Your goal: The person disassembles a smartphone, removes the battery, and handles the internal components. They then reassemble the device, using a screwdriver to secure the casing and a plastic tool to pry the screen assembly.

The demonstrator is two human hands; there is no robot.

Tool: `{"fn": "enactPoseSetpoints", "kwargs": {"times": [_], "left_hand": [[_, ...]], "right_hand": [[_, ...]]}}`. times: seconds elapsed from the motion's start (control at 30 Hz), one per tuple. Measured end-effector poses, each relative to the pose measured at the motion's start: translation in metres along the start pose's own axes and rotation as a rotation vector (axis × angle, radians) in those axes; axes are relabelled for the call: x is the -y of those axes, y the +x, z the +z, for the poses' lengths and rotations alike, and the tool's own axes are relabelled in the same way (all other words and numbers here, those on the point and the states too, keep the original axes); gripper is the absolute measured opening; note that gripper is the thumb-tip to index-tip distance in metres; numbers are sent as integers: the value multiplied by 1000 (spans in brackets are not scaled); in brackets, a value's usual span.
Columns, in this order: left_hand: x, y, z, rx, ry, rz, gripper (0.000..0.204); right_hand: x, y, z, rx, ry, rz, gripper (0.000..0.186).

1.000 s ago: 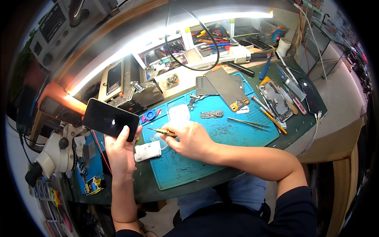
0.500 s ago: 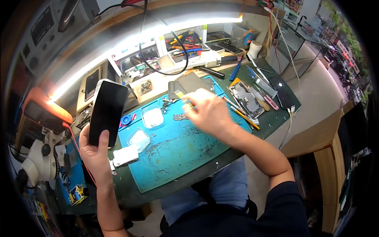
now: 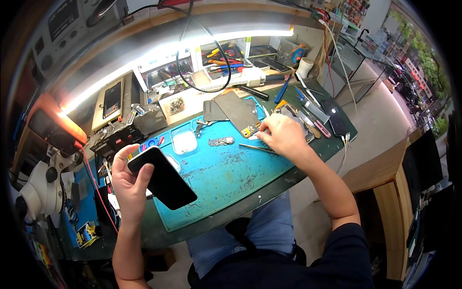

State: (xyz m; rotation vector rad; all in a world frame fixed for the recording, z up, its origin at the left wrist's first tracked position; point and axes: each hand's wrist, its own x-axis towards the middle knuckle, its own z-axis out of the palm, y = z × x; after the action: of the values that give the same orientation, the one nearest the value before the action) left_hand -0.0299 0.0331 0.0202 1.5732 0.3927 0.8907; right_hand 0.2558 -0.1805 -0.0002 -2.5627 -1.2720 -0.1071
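Observation:
My left hand (image 3: pixel 129 185) grips a black smartphone (image 3: pixel 162 177) by its upper end, thumb across the dark glass, tilted above the mat's left part. My right hand (image 3: pixel 285 136) is closed over the mat's far right, its fingertips beside the lower end of a grey phone screen panel (image 3: pixel 237 113). A small flex connector (image 3: pixel 249 130) shows at that end. What the right fingers pinch, if anything, is hidden. Thin gold tweezers (image 3: pixel 257 148) lie just below that hand. Left of it, a narrow metal phone part (image 3: pixel 221 141) rests on the blue mat (image 3: pixel 216 183).
A clear plastic box (image 3: pixel 184 141) stands on the mat. An opened phone body (image 3: pixel 293 113), a syringe (image 3: pixel 315 111) and another dark phone (image 3: pixel 336 118) lie to the right. An orange multimeter (image 3: pixel 57 123) stands left. A black cable loop (image 3: pixel 226 62) hangs over the back shelf.
The phone in my left hand has come down rightward and tilted over the mat. My right hand has moved right, uncovering the grey screen panel and its connector.

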Motion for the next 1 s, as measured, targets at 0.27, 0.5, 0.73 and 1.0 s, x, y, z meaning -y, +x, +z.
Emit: {"fn": "enactPoseSetpoints", "kwargs": {"times": [0.27,0.5,0.73,1.0], "left_hand": [[-2,1,4,43,13,7,46],[2,-1,5,36,94,23,44],[15,-8,8,149,25,-69,28],[14,-15,21,187,69,-37,32]], "right_hand": [[-5,-4,13,-54,25,-25,28],[-4,9,-1,133,18,41,30],[-5,14,-20,319,68,129,26],[10,-3,-23,39,474,-173,17]]}}
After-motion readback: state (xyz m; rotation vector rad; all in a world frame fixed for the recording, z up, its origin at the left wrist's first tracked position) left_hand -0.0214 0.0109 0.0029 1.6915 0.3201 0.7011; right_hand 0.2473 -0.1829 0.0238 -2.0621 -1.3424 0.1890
